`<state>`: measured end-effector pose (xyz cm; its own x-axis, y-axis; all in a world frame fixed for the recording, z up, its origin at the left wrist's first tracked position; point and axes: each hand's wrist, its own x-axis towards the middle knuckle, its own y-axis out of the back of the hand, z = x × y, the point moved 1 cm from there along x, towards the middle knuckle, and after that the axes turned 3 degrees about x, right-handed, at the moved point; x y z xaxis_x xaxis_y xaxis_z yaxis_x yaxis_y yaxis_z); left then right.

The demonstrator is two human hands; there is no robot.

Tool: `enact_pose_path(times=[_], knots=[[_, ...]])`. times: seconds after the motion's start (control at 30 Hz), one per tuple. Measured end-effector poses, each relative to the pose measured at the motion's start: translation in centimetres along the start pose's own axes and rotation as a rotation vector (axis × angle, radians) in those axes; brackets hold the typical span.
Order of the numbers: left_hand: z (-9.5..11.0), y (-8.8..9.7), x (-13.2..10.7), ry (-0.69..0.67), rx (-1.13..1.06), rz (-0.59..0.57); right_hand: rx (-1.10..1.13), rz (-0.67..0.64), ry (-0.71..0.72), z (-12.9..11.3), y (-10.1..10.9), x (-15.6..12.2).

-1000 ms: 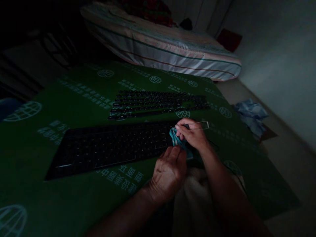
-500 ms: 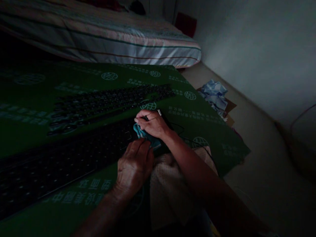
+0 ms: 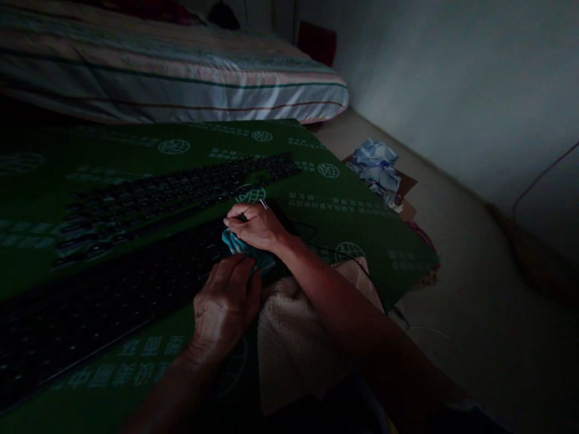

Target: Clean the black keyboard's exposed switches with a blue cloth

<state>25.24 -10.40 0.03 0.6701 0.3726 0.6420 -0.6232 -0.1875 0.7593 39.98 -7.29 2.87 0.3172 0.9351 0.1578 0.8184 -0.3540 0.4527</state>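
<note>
A long black keyboard base (image 3: 113,301) with its keycaps off lies across the table, running from the left edge to my hands. My right hand (image 3: 256,226) is closed in a pinch on a blue-green cloth (image 3: 235,242) at the base's right end. A thin silver piece (image 3: 264,204) shows at the back of that hand; its kind is unclear. Closer to me, my left hand (image 3: 226,295) has its fingers bent over the near side of the cloth, with the fingertips partly hidden. Behind the base, loose black keycaps (image 3: 172,193) lie in rows.
The table has a green printed cover (image 3: 312,211). A beige cloth (image 3: 289,337) lies at its near edge under my right forearm, beside a black cable (image 3: 332,249). Beyond stand a bed with a striped sheet (image 3: 217,90) and, on the floor, crumpled bluish wrapping (image 3: 375,163).
The whole view has shifted, so the table and hands appear farther left. Both hands stay at the blue-green cloth on the right end of the keyboard base, with little visible movement.
</note>
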Motion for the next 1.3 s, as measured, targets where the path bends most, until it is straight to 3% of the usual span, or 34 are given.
enact_pose_path(times=[0.43,0.97,1.13,1.3], knots=[[-0.1,-0.2,0.1,-0.065,0.07,0.021,-0.044,-0.001,0.107,0.7,-0.5,0.5],[-0.3,-0.2,0.5,-0.108,0.12,0.057,0.007,-0.038,0.064,0.9,-0.4,1.0],[-0.4,-0.2,0.6,-0.117,0.107,0.043,-0.015,-0.065,0.114,1.4,-0.8,1.6],[-0.5,-0.3,0.6,-0.111,0.139,0.024,-0.074,-0.114,0.094,0.6,-0.3,1.5]])
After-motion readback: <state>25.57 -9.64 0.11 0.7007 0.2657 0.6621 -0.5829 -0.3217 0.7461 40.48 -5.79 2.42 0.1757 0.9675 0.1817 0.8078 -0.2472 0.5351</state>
